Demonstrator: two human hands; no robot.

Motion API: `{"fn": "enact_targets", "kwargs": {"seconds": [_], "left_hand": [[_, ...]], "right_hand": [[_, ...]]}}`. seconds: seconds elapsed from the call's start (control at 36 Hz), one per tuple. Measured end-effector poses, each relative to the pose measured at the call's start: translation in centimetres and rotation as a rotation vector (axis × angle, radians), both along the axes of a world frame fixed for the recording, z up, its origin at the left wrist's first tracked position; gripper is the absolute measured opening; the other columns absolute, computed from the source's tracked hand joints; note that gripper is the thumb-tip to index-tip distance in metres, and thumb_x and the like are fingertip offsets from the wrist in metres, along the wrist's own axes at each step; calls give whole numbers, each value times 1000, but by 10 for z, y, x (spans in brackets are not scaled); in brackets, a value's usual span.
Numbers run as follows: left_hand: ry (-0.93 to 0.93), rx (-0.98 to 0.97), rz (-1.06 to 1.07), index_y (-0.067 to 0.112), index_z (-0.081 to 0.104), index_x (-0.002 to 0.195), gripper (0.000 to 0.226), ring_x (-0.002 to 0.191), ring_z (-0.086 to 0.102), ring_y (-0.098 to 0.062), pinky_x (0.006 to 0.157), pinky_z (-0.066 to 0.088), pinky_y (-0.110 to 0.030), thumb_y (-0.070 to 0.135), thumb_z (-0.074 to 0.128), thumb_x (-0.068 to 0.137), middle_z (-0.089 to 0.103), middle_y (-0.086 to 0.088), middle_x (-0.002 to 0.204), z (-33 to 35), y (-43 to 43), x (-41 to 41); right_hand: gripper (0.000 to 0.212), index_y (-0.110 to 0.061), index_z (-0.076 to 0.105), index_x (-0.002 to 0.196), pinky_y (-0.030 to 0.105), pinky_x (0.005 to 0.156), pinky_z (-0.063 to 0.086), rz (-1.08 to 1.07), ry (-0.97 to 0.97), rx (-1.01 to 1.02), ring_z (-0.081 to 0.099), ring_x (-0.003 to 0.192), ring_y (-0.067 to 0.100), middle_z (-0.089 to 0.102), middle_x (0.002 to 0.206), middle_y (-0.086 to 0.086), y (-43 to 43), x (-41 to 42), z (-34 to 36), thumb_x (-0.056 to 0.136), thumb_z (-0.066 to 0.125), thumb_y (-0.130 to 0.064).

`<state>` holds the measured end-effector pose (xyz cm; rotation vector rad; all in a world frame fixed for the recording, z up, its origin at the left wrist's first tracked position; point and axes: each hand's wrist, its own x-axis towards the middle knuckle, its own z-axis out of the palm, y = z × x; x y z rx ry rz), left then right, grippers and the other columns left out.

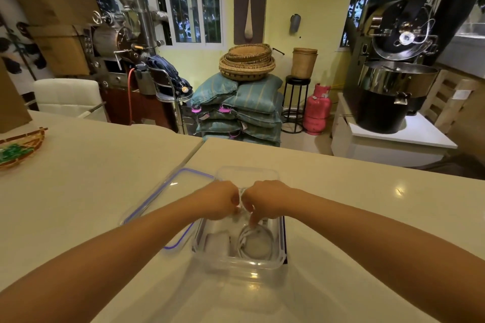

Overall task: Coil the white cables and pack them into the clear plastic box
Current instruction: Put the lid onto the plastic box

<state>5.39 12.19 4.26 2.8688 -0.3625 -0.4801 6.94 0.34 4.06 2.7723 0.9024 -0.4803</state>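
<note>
Left hand [219, 200] and right hand [265, 200] inside clear plastic box [237, 265], beside coiled white cable [256, 241]

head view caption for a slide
Both hands over clear plastic box holding a coiled white cable, lid alongside.

Left hand [219, 199], right hand [266, 199]: fingers curled, nearly touching.
</note>
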Motion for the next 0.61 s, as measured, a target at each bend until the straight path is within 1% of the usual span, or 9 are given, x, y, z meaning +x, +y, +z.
{"fn": "enact_targets", "kwargs": {"seconds": [0.06,0.14,0.17,0.22,0.28,0.39,0.47,0.56,0.61], "left_hand": [[-30,-39,25,7,58,114,30,99,57,-21,83,42,-26,21,55,88,62,-11,117,5,8,2],[-71,-91,56,11,61,110,25,90,54,-14,82,42,-24,21,54,88,64,-7,114,9,19,4],[-88,-97,63,12,62,109,24,91,54,-14,83,42,-24,21,54,88,65,-6,113,10,23,4],[-129,-112,82,12,63,108,24,98,56,-17,86,43,-26,20,52,89,64,-5,114,13,32,5],[-175,-127,124,10,63,108,24,106,56,-20,89,43,-28,18,50,90,63,-7,117,17,44,7],[-235,-127,257,8,62,108,23,108,54,-25,91,42,-30,14,46,92,61,-12,118,19,77,16],[-266,-49,339,8,60,107,22,101,57,-25,88,44,-31,13,46,92,62,-13,114,13,105,22],[-238,95,405,7,55,113,25,102,57,-25,83,43,-29,17,44,93,60,-12,116,2,129,21],[-195,178,434,8,50,118,29,106,55,-25,86,45,-31,24,41,95,57,-11,120,-9,144,20]], "right_hand": [[42,-9,57,114,32,72,41,3,7,11,47,83,19,52,90,5,0,0,6,82,62,-35],[42,-9,56,115,30,69,40,3,13,9,45,82,18,51,92,5,0,0,11,81,63,-34],[42,-10,57,114,29,66,40,1,19,11,46,82,18,53,93,6,1,1,13,81,64,-34],[42,-11,57,114,29,65,38,3,25,26,49,86,20,59,104,10,3,5,16,80,65,-33],[41,-12,56,115,29,69,37,2,27,50,49,90,20,60,115,9,7,10,20,80,66,-31],[37,-11,56,114,25,66,37,1,6,144,50,89,19,59,117,7,19,19,37,81,64,-26],[35,-9,57,114,27,73,37,-8,-33,236,54,100,24,61,116,10,36,25,47,83,62,-26],[40,-7,54,119,29,79,39,-20,-61,315,54,108,26,59,120,12,58,31,48,86,59,-28],[46,-5,49,125,31,87,40,-38,-48,349,51,114,27,56,126,13,73,36,43,87,57,-29]]}}
